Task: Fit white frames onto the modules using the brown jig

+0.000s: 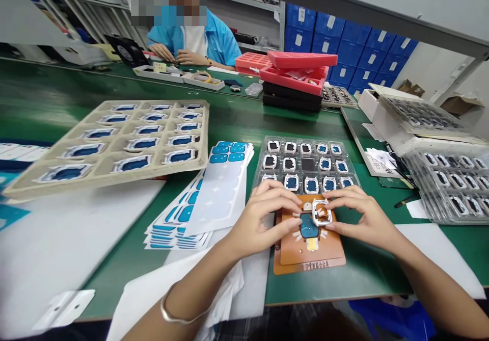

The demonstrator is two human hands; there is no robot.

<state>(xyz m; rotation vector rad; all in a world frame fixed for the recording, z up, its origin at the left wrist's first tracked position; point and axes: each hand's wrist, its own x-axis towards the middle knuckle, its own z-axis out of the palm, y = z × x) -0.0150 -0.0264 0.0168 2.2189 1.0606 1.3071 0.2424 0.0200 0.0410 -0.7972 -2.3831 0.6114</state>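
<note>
An orange fixture board point(311, 259) lies on the green table in front of me, with printed characters along its near edge. Set in its middle is a blue rounded-square film piece point(308, 226), with a yellow tab below it. My right hand point(361, 216) pinches a white watch-case frame point(322, 213) by its right side, tilted over the upper right of the blue piece. At the board's left side is my left hand point(267, 216), thumb and fingers apart, their tips beside the blue piece; nothing shows between them.
Behind the board sits a clear tray point(260, 170) of watch frames. To the left are a beige tray point(100, 174) of frames and stacked blue-film sheets point(217, 198). Clear trays point(451, 183) stand right. Across the table sits a person in blue point(221, 32), near red foam boxes point(301, 59).
</note>
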